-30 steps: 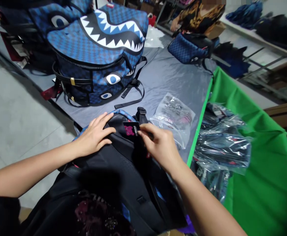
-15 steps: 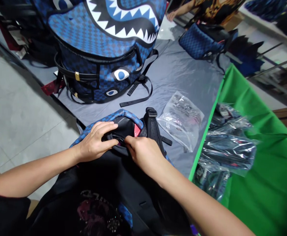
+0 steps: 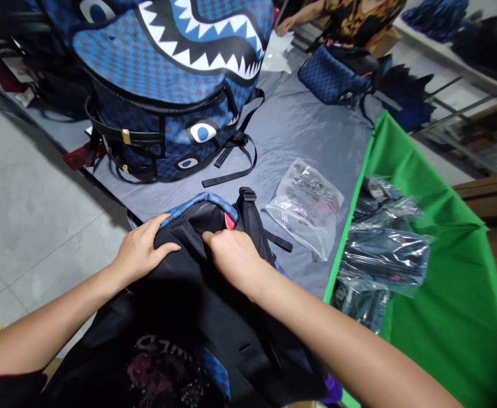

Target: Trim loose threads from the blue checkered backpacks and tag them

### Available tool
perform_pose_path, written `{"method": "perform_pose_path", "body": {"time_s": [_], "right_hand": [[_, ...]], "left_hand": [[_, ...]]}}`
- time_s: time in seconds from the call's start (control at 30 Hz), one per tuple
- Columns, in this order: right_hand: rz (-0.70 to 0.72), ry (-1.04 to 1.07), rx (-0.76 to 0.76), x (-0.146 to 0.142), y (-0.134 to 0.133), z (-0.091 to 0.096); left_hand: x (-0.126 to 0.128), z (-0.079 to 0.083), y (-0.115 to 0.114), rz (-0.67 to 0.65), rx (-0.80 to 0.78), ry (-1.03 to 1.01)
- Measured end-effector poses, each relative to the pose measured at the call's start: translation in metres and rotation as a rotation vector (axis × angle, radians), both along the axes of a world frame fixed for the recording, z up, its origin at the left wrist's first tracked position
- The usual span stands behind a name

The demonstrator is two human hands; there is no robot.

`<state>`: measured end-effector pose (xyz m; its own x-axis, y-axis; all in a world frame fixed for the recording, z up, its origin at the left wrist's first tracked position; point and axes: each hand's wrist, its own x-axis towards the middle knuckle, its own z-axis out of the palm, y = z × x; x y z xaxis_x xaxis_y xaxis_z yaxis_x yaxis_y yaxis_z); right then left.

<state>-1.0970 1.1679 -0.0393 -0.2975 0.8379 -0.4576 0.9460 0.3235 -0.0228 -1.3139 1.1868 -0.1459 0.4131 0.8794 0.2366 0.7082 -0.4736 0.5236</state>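
Note:
A backpack with black fabric (image 3: 188, 306) and a blue checkered rim (image 3: 201, 198) lies in front of my body, its top part facing up. My left hand (image 3: 140, 249) rests on the left side of its upper edge, thumb and fingers apart. My right hand (image 3: 233, 258) is closed in a pinch at the black fabric near the top opening. What sits between its fingertips is hidden. A small red piece (image 3: 229, 221) shows just above that hand. Beside it stands a black shoulder strap with a buckle (image 3: 247, 194).
A large blue checkered backpack with shark teeth (image 3: 163, 73) stands behind on the grey-covered table (image 3: 282, 124). A clear plastic bag (image 3: 305, 204) lies to the right. A green cloth bin (image 3: 447, 306) holds several wrapped packs (image 3: 384, 255). Another person's hand (image 3: 286, 25) is at the far side.
My left hand has moved left, from the opening to the backpack's edge. My right hand stays closed near the opening, shifted slightly left in view. The dark interior pocket opening is no longer visible.

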Motion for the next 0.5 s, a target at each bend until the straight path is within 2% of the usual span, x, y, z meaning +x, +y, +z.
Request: {"method": "perform_pose_path", "body": {"time_s": [0.07, 0.13, 0.3, 0.4, 0.5], "right_hand": [[-0.033, -0.016, 0.073, -0.003, 0.000, 0.003], [-0.047, 0.063, 0.131, -0.007, 0.006, 0.001], [0.044, 0.314, 0.140, -0.019, 0.030, -0.010], [0.135, 0.246, 0.159, -0.016, 0.025, 0.001], [0.103, 0.006, 0.028, -0.002, 0.000, 0.019]], "left_hand": [[-0.001, -0.001, 0.001, 0.000, 0.002, 0.000], [-0.002, -0.001, 0.002, -0.006, 0.009, -0.021], [-0.007, -0.001, 0.005, 0.034, -0.060, -0.030], [-0.009, 0.003, 0.006, 0.054, -0.134, -0.011], [-0.010, 0.010, 0.009, 0.098, -0.220, 0.002]]}}
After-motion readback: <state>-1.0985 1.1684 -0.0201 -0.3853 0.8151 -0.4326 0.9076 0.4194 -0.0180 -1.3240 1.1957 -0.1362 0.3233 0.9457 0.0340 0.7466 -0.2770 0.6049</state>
